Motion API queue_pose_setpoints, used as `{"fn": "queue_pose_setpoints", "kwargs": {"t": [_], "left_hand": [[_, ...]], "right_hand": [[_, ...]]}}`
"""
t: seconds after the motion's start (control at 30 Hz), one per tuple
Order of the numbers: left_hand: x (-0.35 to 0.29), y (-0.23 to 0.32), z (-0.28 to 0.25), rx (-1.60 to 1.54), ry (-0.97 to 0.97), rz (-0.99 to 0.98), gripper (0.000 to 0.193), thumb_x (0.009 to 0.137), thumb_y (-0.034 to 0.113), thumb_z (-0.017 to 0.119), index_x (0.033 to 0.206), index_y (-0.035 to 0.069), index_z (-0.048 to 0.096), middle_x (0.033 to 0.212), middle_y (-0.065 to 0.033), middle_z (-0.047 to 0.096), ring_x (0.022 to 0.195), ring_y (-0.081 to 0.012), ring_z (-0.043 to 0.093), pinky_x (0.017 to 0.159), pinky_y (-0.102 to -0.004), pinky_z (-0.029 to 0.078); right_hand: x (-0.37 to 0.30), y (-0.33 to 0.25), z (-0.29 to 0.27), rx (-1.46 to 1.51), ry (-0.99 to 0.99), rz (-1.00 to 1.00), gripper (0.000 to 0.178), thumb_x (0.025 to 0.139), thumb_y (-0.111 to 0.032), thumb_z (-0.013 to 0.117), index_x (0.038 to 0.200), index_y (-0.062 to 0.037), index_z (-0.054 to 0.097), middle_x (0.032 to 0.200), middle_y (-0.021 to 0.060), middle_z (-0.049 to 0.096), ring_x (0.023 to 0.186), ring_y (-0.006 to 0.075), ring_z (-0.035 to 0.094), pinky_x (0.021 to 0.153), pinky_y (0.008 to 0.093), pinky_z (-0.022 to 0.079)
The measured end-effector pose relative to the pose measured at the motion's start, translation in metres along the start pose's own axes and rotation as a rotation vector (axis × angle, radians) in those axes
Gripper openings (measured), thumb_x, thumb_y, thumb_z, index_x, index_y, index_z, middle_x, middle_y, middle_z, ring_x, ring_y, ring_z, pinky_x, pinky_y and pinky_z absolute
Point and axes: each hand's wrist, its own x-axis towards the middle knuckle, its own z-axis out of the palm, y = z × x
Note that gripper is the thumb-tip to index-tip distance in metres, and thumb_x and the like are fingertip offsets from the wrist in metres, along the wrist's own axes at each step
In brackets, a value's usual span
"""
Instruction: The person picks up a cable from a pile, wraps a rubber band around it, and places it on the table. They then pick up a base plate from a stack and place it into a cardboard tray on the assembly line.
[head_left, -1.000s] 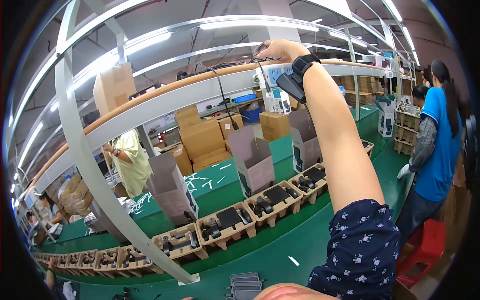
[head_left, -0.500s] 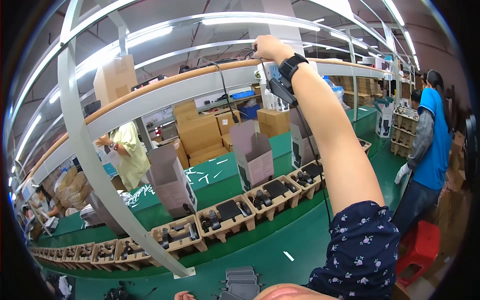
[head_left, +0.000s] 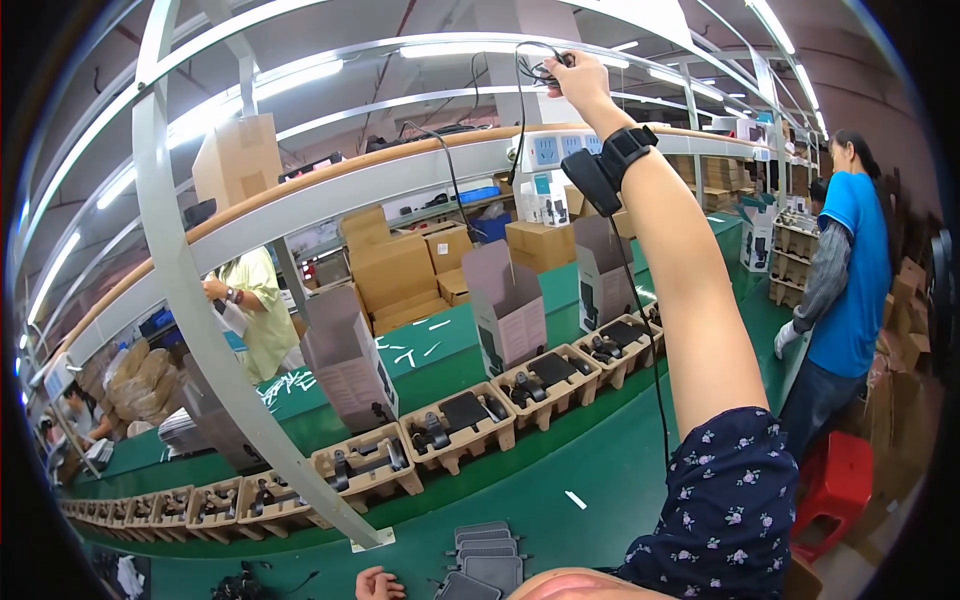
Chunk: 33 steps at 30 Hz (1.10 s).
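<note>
My right hand is raised above the wooden shelf edge, its fingers closed on a loosely coiled black cable, one end of which hangs down in front of the shelf. A black wristband with a box-shaped device is on that wrist, and a thin cord runs from it down beside the forearm. At the lower edge my left hand shows only in part; its fingers are loosely bent and apart, with nothing seen in them. Beside it is a stack of flat dark grey panels on the green table.
A row of brown moulded trays with black parts curves across the table. Open cartons stand behind it. A grey metal post rises at left. A co-worker in blue stands at right near a red stool.
My right hand has lifted off the shelf, up and to the right, bringing the coiled cable with it. A little more of my left hand shows. The trays have shifted slightly right in view.
</note>
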Motion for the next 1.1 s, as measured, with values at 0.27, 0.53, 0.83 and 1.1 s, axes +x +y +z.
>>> {"fn": "queue_pose_setpoints", "kwargs": {"t": [0.27, 0.53, 0.83, 1.1], "left_hand": [[0.011, 0.125, 0.068, 0.018, -0.213, 0.544, 0.016, 0.090, 0.005, 0.049, 0.105, 0.001, 0.048, 0.091, -0.0081, 0.056, 0.077, -0.0143, 0.058, 0.062, -0.0248, 0.050], [-0.027, 0.258, 0.120, 0.315, -0.130, 1.253, 0.053, 0.080, 0.009, 0.058, 0.128, 0.003, 0.038, 0.127, -0.0124, 0.040, 0.115, -0.0232, 0.043, 0.095, -0.0358, 0.037], [-0.032, 0.246, 0.125, 0.387, -0.315, 1.202, 0.056, 0.080, 0.010, 0.060, 0.131, 0.003, 0.035, 0.130, -0.0126, 0.039, 0.118, -0.0231, 0.042, 0.093, -0.0368, 0.040], [-0.022, 0.200, 0.128, -0.035, -0.697, 0.606, 0.061, 0.090, 0.023, 0.055, 0.138, 0.003, 0.023, 0.133, -0.0170, 0.038, 0.120, -0.0256, 0.043, 0.095, -0.0383, 0.041]], "right_hand": [[-0.043, -0.073, -0.017, 0.153, -0.005, -0.267, 0.019, 0.086, -0.017, 0.059, 0.094, 0.0000, 0.063, 0.071, 0.0067, 0.066, 0.051, 0.0106, 0.060, 0.049, 0.0245, 0.048], [-0.106, -0.141, -0.031, -0.150, 0.070, -0.657, 0.015, 0.083, -0.010, 0.062, 0.097, -0.0028, 0.062, 0.070, 0.0104, 0.060, 0.054, 0.0153, 0.057, 0.051, 0.0276, 0.045], [-0.089, -0.120, -0.071, -0.277, 0.513, -0.630, 0.015, 0.083, -0.014, 0.062, 0.096, -0.0051, 0.063, 0.077, 0.0156, 0.064, 0.066, 0.0301, 0.062, 0.060, 0.0347, 0.048], [-0.169, -0.138, -0.050, -0.029, 0.240, -0.660, 0.017, 0.082, -0.001, 0.061, 0.099, -0.0027, 0.063, 0.077, 0.0098, 0.063, 0.056, 0.0134, 0.057, 0.052, 0.0258, 0.045]]}}
